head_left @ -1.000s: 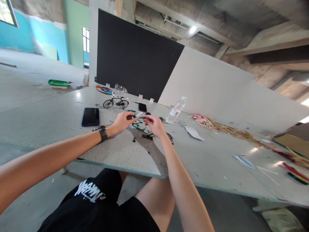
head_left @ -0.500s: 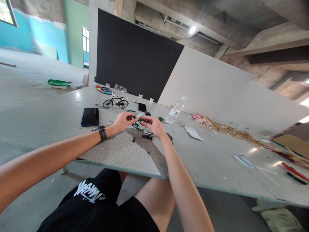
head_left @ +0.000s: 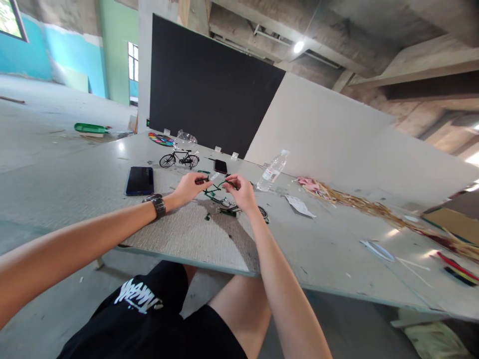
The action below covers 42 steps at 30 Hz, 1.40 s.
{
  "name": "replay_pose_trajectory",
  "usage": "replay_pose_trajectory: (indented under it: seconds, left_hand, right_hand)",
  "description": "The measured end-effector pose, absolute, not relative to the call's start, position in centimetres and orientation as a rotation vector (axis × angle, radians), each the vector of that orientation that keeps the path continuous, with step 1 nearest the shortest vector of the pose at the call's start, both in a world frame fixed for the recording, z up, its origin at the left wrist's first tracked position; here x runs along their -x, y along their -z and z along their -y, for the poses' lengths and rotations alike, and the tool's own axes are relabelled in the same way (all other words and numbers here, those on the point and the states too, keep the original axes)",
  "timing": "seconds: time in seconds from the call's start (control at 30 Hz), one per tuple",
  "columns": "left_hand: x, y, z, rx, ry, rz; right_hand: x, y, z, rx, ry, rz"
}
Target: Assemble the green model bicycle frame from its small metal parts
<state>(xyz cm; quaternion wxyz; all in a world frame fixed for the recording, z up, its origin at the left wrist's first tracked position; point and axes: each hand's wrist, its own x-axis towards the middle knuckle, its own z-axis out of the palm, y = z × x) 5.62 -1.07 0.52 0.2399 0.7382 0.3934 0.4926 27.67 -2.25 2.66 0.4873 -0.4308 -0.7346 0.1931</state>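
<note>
My left hand is closed in a pinch, with a small dark part showing at its fingertips; its kind is too small to tell. To the right, my right hand pinches a thin green bent piece, partly hidden by the fingers. Beneath and between the hands lies a green model bicycle frame. Dark model bicycle parts and a small wheel rest by my right wrist. A tiny green piece lies on the table nearer to me.
An assembled black model bicycle stands behind my left hand. Around are a tablet-like dark device, a phone, a tilted-looking plastic bottle and a paper sheet. The table edge runs before my lap.
My right hand has drawn back slightly to the right, away from my left hand, with the thin green piece in its fingers. My left hand has barely moved.
</note>
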Motion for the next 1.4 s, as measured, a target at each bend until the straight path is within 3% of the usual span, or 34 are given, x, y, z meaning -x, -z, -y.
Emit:
replay_pose_trajectory:
  seconds: [0.43,1.4]
  left_hand:
    - [-5.6,-0.7,1.1,-1.969,-1.258,-0.915]
    - [-5.7,-0.8,1.4,-1.884,-1.296,-0.853]
  right_hand:
    - [-27.4,-3.2,2.5,1.011,-0.348,1.678]
    - [-25.0,-3.4,3.9,0.977,-0.424,1.837]
